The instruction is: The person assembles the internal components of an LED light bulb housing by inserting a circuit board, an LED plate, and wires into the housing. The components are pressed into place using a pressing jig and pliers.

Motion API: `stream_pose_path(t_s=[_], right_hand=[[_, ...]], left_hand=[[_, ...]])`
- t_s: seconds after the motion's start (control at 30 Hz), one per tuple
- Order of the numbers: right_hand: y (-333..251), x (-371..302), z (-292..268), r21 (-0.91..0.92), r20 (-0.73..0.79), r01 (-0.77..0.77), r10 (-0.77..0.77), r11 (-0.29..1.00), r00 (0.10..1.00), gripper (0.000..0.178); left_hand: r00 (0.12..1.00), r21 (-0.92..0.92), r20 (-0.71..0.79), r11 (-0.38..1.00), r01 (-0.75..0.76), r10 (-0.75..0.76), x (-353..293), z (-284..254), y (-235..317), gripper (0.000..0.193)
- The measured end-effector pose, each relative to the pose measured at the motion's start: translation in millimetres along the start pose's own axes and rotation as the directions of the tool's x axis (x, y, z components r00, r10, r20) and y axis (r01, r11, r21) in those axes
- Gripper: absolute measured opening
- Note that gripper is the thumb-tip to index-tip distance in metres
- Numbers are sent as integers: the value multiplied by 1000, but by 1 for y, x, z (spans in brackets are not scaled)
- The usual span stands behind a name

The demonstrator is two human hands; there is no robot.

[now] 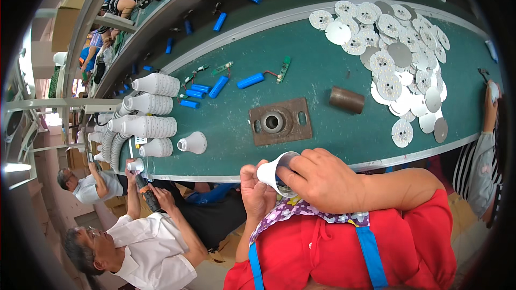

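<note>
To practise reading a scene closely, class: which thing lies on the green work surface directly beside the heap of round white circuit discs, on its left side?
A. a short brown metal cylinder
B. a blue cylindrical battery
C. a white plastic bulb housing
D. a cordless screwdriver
A: the short brown metal cylinder lies on the green work surface right at the left edge of the heap of round white circuit discs.

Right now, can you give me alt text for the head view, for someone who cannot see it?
Both hands hold a white plastic cone-shaped bulb housing at the near edge of a green workbench: left hand beneath, right hand on top. Behind lie a rusty metal fixture plate, a pile of round white circuit discs, blue cylindrical batteries and stacked white housings.
</note>
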State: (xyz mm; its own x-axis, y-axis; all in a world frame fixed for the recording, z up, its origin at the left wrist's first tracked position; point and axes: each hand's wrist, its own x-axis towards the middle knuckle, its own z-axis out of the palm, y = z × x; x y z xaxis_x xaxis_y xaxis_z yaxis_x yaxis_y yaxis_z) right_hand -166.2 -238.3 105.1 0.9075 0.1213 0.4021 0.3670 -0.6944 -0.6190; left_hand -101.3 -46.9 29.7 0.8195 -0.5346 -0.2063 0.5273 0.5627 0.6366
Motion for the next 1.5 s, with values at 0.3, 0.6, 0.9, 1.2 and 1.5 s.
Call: stream_pose_path(t_s=[0.3,0.6,0.9,1.2,1.5], right_hand=[[36,49,-18,-164,18,29,-26,986,999,25],[35,106,-29,-309,474,30,127,951,871,13],[23,129,-16,-339,640,46,194,940,744,9],[31,128,-20,-333,655,41,200,942,728,16],[72,121,-56,163,151,-368,346,915,926,29]], left_hand=[[985,394,-174,916,72,-2,59,41,8,33],[993,440,-118,898,31,24,81,15,-5,24],[998,326,-8,943,62,-62,75,19,13,32],[982,561,-69,807,183,-175,85,53,33,32],[979,593,-104,779,203,-175,85,57,35,33]])
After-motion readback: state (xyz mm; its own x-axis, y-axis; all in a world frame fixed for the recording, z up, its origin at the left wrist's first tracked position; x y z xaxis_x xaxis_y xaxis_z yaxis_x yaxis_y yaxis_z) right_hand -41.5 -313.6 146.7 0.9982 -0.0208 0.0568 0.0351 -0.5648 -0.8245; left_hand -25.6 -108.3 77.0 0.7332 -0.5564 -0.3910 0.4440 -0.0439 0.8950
